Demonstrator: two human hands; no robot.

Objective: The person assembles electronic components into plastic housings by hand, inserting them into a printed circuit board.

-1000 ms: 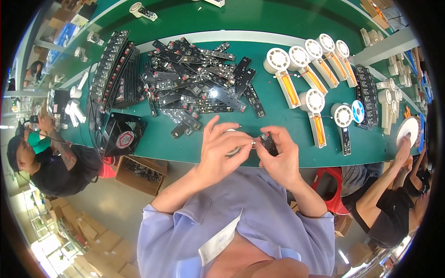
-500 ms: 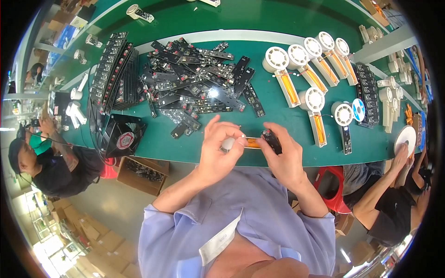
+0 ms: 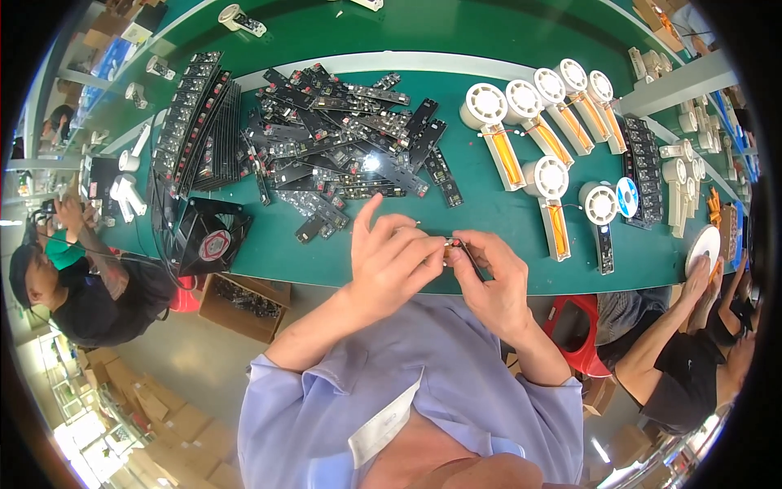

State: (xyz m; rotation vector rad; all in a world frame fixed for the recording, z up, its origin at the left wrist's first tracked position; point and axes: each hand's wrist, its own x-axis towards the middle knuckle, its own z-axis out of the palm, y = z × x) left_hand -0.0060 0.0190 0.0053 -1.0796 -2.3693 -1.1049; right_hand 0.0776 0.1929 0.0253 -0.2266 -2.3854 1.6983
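My right hand (image 3: 498, 281) is closed round a narrow black circuit board (image 3: 472, 257), with the thumb along its near side. My left hand (image 3: 395, 265) reaches across to the board's left end, thumb and fingertips pinched together beside small red and white parts. What lies in that pinch is too small to make out. The white fan housing with the orange strip is now covered by my hands. Beyond them spreads a heap of black circuit boards (image 3: 326, 147). To the right lie several white handheld fans (image 3: 546, 176) with orange strips in their handles.
Standing panels of boards (image 3: 191, 122) and a black square fan (image 3: 213, 236) occupy the left side. More board panels (image 3: 643, 171) lie at the right beside a blue-and-white disc (image 3: 626, 197). A carton (image 3: 244, 310) sits below the table. Co-workers work at both sides.
My left hand has moved right to the board's end, covering the white housing and orange strip that showed between my hands. The board in my right hand has turned and shifted slightly left.
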